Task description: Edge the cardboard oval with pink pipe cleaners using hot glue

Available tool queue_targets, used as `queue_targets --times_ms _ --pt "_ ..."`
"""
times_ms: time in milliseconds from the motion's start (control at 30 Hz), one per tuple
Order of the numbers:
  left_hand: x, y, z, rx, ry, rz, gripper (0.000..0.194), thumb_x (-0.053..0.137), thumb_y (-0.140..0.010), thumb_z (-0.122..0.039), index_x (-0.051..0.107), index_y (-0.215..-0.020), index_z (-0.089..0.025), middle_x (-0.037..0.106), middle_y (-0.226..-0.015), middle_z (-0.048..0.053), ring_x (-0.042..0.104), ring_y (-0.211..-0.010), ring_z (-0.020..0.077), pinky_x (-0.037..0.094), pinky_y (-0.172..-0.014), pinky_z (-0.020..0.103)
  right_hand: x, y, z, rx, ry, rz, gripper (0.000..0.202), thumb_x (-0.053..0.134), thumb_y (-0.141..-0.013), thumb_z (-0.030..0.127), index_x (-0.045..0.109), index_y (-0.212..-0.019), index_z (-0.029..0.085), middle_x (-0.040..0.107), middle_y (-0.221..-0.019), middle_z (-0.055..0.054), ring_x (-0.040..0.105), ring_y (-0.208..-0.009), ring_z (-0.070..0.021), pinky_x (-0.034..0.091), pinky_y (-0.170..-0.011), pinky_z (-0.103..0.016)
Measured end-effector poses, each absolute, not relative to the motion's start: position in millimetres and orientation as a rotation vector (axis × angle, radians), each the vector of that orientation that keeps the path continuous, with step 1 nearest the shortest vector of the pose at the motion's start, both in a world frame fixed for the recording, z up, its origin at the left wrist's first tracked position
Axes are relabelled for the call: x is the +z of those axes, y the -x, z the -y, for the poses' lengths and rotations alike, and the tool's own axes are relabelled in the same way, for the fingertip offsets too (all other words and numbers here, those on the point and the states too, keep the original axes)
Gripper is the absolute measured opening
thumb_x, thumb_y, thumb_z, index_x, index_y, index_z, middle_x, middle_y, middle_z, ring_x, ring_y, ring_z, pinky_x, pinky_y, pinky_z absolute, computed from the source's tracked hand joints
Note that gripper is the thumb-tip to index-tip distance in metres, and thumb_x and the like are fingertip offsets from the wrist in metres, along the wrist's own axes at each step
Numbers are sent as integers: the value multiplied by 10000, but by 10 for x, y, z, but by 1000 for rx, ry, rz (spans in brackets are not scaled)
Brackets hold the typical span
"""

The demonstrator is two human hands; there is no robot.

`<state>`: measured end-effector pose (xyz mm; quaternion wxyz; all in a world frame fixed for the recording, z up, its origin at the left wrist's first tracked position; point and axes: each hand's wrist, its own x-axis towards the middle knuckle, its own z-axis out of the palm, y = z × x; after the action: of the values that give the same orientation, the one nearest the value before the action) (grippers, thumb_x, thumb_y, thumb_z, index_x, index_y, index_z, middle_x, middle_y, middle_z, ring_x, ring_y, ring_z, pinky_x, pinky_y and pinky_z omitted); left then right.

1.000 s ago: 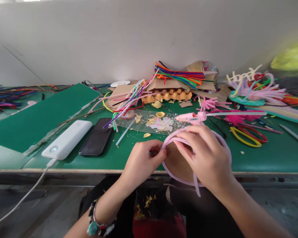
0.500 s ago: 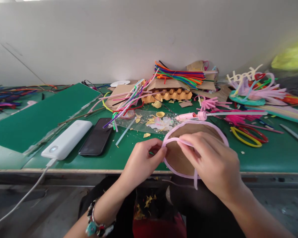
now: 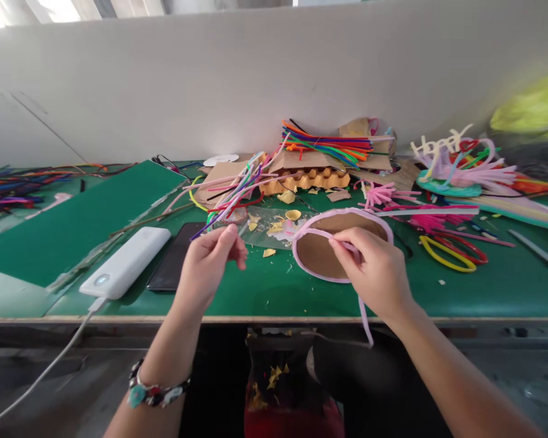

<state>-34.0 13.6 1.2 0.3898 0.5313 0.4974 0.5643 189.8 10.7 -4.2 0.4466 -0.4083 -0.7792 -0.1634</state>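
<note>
A round brown cardboard disc (image 3: pixel 319 258) has pale pink pipe cleaner around its rim. From its left edge, a loose length of pink pipe cleaner (image 3: pixel 318 232) runs across the face into my right hand (image 3: pixel 374 264). The thumb and fingers of that hand pinch it, and its tail hangs down past the table edge. My left hand (image 3: pixel 212 258) is apart from the disc, over the phone's right side. Its fingers are loosely curled, with nothing visible in them. Behind that hand lies a black phone (image 3: pixel 167 267), partly hidden.
A white power bank (image 3: pixel 125 261) with a cable sits at left, near a green board (image 3: pixel 82 219). Pipe cleaner bundles (image 3: pixel 324 146), an egg carton (image 3: pixel 319 179) and yellow scraps (image 3: pixel 269 252) lie behind. Yellow and red loops (image 3: pixel 447 255) and pink tassels (image 3: pixel 420 216) are at right.
My left hand has let go of the disc's left edge and moved left and up. The disc has shifted up and left with my right hand, which keeps its pinch on the pipe cleaner.
</note>
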Motion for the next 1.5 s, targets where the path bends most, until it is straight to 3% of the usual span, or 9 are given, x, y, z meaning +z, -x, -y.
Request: queue_targets --times_ms 167,433,533,767,967,1133,1333,1500 --pt "2 226 -107 1364 -1453 -1267 154 592 -690 -273 678 -713 -147 675 -674 11 551 -489 74 467 -517 194 -71 -1882 -106 -381 1036 1934 114 530 -791 137 531 -679 160 531 -542 24 435 -463 -56 362 -491 -173" --pt "-15 215 -117 1308 -1338 -1337 111 684 -565 -244 645 -517 -153 645 -514 -13 473 -411 53 393 -414 156 -98 -1862 -92 -296 1052 1961 123 523 -795 153 532 -673 165 528 -540 29 407 -455 -49 351 -483 -161" --pt "-23 205 -110 1271 -1377 -1297 124 667 -610 -256 646 -547 -152 625 -494 -22 478 -408 55 391 -419 157 -105 -1854 -91 -282 1061 1962 132 525 -794 165 528 -662 165 521 -532 32 404 -449 -47 348 -480 -160" --pt "-42 160 -93 1038 -1446 -1106 193 549 -735 -233 695 -828 -148 719 -729 31 546 -478 70 473 -558 201 -104 -1849 -77 -272 1051 1952 127 519 -790 144 537 -666 166 536 -527 25 416 -447 -51 358 -484 -160" --pt "-37 119 -81 1011 -1381 -1143 114 623 -643 -230 652 -571 -146 683 -616 11 472 -408 46 423 -447 168 -116 -1839 -63 -270 1055 1955 124 523 -787 155 538 -666 174 551 -532 27 427 -437 -52 370 -486 -163" --pt "-42 118 -82 1044 -1405 -1197 200 635 -631 -258 547 -489 -150 542 -435 -46 453 -387 48 378 -406 145 -109 -1835 -66 -277 1047 1950 129 522 -785 154 534 -659 177 544 -524 29 425 -437 -53 367 -479 -162" --pt "-90 136 -113 973 -1535 -1190 228 467 -777 -282 627 -697 -139 637 -612 1 520 -411 64 430 -462 183 -97 -1841 -49 -279 1043 1945 117 523 -784 151 533 -670 174 540 -515 30 419 -426 -52 368 -468 -162" --pt "-138 129 -141 901 -1550 -1243 211 459 -773 -234 647 -739 -144 685 -685 20 526 -408 69 458 -492 202 -92 -1848 -48 -294 1039 1942 121 527 -782 154 527 -663 177 546 -519 29 433 -431 -54 370 -469 -164"
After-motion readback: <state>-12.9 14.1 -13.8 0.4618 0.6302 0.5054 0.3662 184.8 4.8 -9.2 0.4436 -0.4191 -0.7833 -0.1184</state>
